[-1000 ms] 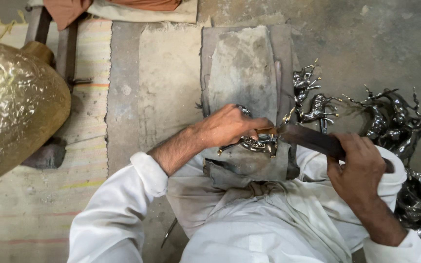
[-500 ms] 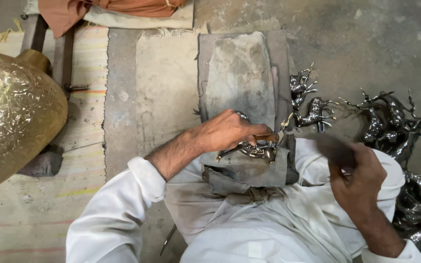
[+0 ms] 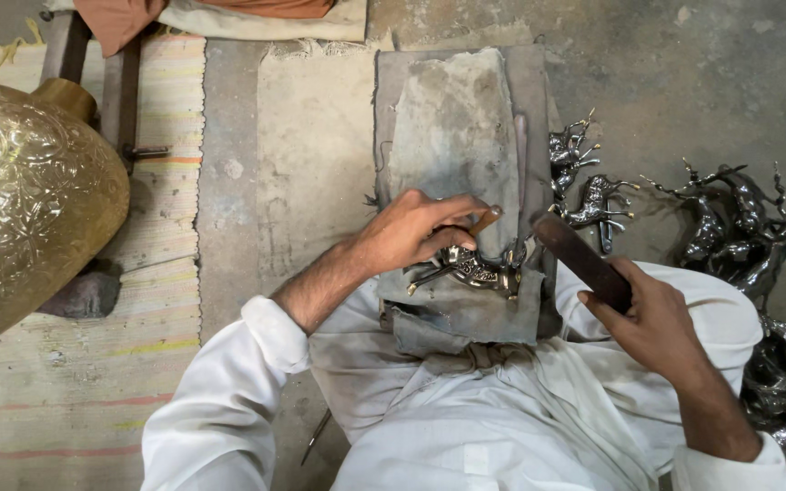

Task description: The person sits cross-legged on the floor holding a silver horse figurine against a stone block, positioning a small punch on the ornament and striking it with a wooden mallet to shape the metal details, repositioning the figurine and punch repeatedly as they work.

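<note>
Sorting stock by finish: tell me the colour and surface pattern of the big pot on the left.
Golden brass pot, embossed all over; head view.

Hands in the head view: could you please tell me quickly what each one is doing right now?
Left hand: closed on a small wooden-handled tool, pressing on the dark metal figurine.
Right hand: closed, holding a dark flat bar.

A big embossed brass pot (image 3: 25, 200) lies at the left on a striped mat (image 3: 65, 382). Dark metal deer figures (image 3: 739, 218) are heaped at the right on the concrete floor (image 3: 684, 73). Folded orange cloth (image 3: 193, 11) sits at the top edge.
</note>
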Demonstrator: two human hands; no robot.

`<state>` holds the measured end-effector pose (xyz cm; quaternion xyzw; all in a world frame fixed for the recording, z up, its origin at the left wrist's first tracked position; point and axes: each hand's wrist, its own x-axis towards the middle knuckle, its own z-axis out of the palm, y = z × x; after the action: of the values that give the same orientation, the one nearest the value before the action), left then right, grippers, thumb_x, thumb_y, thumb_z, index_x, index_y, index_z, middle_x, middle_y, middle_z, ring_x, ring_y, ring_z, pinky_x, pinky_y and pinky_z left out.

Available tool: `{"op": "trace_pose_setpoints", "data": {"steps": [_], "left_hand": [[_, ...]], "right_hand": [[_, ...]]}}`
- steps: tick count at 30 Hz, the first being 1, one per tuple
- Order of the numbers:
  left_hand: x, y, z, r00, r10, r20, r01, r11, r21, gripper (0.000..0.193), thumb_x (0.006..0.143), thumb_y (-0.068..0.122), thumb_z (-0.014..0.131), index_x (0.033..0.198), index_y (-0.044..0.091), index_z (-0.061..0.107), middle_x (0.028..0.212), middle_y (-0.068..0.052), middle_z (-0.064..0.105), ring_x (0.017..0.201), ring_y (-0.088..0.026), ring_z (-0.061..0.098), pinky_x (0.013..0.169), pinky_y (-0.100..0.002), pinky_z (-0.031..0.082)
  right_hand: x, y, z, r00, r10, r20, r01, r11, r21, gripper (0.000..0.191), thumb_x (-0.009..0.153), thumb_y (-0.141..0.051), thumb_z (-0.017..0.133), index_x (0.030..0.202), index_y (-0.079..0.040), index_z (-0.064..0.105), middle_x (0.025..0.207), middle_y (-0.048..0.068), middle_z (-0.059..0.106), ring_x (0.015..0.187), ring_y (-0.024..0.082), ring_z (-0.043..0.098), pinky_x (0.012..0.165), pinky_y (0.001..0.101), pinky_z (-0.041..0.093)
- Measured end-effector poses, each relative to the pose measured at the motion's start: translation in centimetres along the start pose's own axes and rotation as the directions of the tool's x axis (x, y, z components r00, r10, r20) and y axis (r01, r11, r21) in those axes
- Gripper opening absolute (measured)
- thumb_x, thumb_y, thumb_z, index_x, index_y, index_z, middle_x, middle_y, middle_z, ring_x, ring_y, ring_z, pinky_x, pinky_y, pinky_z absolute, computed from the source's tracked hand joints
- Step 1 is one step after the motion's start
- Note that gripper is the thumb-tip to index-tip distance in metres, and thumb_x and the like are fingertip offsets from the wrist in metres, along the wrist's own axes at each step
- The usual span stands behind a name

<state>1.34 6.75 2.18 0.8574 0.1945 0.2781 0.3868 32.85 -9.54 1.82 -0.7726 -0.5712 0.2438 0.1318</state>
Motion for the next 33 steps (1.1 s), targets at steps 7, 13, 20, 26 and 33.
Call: {"op": "trace_pose_setpoints", "data": {"steps": [7, 13, 20, 26, 33], "left_hand": [[-0.1, -0.4, 0.3, 1.000, -0.022, 0.019, 0.022, 1.000, 0.017, 0.041, 0.093, 0.012, 0.074, 0.132, 0.011, 0.060, 0.094, -0.009, 0.079, 0.089, -0.030, 0.078, 0.072, -0.041, 0.059], [-0.2, -0.1, 0.2, 1.000, 0.014, 0.006, -0.014, 1.000, -0.019, 0.043, 0.091, 0.003, 0.072, 0.131, 0.011, 0.061, 0.098, -0.009, 0.080, 0.093, -0.030, 0.078, 0.075, -0.040, 0.061], [0.2, 0.0, 0.4, 1.000, 0.020, 0.021, -0.020, 1.000, -0.004, 0.041, 0.091, 0.004, 0.071, 0.130, 0.009, 0.060, 0.092, -0.010, 0.079, 0.089, -0.029, 0.079, 0.074, -0.039, 0.061], [0.1, 0.2, 0.7, 1.000, -0.006, 0.003, 0.006, 1.000, 0.024, 0.041, 0.090, 0.011, 0.077, 0.128, 0.008, 0.061, 0.094, -0.013, 0.078, 0.088, -0.034, 0.076, 0.070, -0.042, 0.058], [-0.3, 0.7, 0.8, 0.988, 0.024, -0.154, -0.031, 0.999, -0.038, 0.040, 0.094, 0.012, 0.077, 0.130, 0.009, 0.060, 0.104, -0.015, 0.077, 0.099, -0.035, 0.076, 0.077, -0.040, 0.061]], "right_hand": [[0.4, -2.6, -0.7, 0.859, -0.262, -0.439, 0.396, 0.885, 0.245, 0.030, 0.103, -0.022, 0.076, 0.124, -0.006, 0.063, 0.098, 0.013, 0.070, 0.084, 0.019, 0.068, 0.083, 0.0287, 0.054], [1.6, -3.6, -3.6, 0.837, -0.465, -0.288, 0.389, 0.877, -0.283, 0.041, 0.083, -0.013, 0.079, 0.122, -0.004, 0.070, 0.097, 0.015, 0.071, 0.083, 0.029, 0.069, 0.074, 0.0395, 0.052], [1.4, -3.8, -2.3, 0.886, -0.150, -0.440, 0.315, 0.889, 0.331, 0.034, 0.095, -0.019, 0.079, 0.122, -0.005, 0.064, 0.093, 0.013, 0.065, 0.078, 0.031, 0.061, 0.072, 0.0393, 0.048], [1.2, -4.4, -3.8, 0.789, -0.476, -0.388, 0.396, 0.877, -0.271, 0.038, 0.088, -0.009, 0.077, 0.125, -0.009, 0.065, 0.103, 0.011, 0.069, 0.092, 0.030, 0.067, 0.081, 0.0383, 0.052], [1.9, -5.0, -5.6, 0.802, -0.579, -0.148, 0.388, 0.692, -0.609, 0.051, 0.067, -0.010, 0.076, 0.118, -0.011, 0.069, 0.094, 0.009, 0.072, 0.085, 0.034, 0.070, 0.073, 0.0444, 0.053]]}}
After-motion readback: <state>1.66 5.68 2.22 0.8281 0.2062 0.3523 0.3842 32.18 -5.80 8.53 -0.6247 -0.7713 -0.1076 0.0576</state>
